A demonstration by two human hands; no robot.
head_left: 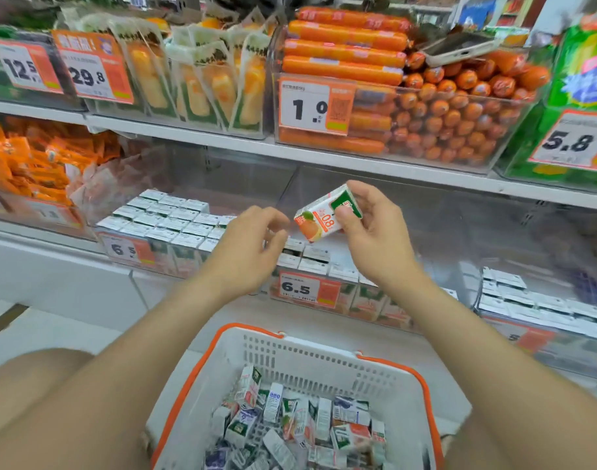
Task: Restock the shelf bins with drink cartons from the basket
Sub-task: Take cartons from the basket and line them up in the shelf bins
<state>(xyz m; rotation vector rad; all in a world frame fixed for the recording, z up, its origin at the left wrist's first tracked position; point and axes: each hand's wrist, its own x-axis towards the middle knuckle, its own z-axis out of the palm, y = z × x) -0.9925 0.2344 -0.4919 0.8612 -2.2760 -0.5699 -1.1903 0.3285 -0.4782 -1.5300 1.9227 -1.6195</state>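
The right hand [375, 228] holds one drink carton [325, 213] up in front of the lower shelf. Its thumb and fingers are curled round the green end, and the carton is tilted, with the orange fruit picture facing the camera. The left hand [253, 242] hovers just beside it and holds nothing, its fingers loosely bent and its fingertips near the carton's lower corner.

Behind and below the hands stands a clear middle bin [368, 301] with a 6.5 price tag [295, 288] on its front and only a few rows of upright cartons at its front. The left bin [175, 259] beside it is packed with upright cartons in neat rows. The right bin [561, 337] also holds rows of them.

At the bottom, between the person's knees, sits a white basket [310, 351] with an orange rim. More loose cartons [300, 425] lie jumbled inside it. On the shelf above, a clear box of orange sausages [459, 113] has a phone [459, 47] lying on top.
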